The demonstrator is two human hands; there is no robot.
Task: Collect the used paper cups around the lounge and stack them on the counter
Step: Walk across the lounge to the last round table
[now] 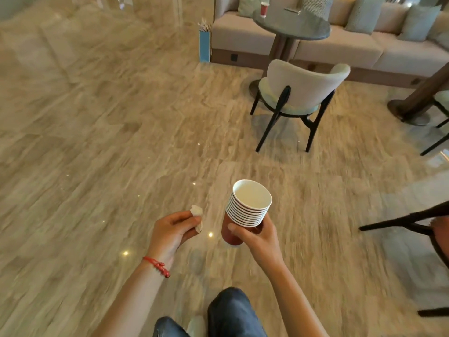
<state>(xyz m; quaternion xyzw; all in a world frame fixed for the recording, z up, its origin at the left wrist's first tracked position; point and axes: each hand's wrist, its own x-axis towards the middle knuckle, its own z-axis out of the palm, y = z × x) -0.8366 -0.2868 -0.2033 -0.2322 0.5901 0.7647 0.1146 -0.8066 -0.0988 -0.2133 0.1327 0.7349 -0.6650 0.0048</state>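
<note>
Head camera view, looking down across a polished stone floor (97,132) in a lounge: a person walks mid-round on the collecting step, the right hand (255,235) curled round the red body of a stack of paper cups (247,210), thumb across the front and fingers (268,221) wrapped behind, the stack held upright and slightly tilted well above the floor. By the white rims showing, the stack counts roughly ten cups nested, though the lowest rims are partly hidden by the hand. The left hand (173,231), with one red cord bracelet (158,265) at the wrist, pinches one crumpled white tissue (197,217) between thumb and fingertips. Ahead, one more red cup (264,9) stands on the round dark tabletop (303,29) in front of the long beige sofa (340,49), well apart from the person. No counter is in sight. Judging by that, the collecting is not finished: the next move appears to call for crossing the floor past the one cream chair (301,91), reaching over its back, and either dropping the carried stack into the lone cup or nesting that cup in with a hand already occupied by the tissue. Parts of two other chairs show at the right edge, and one blue bag (204,46) stands beside the sofa's end.
</note>
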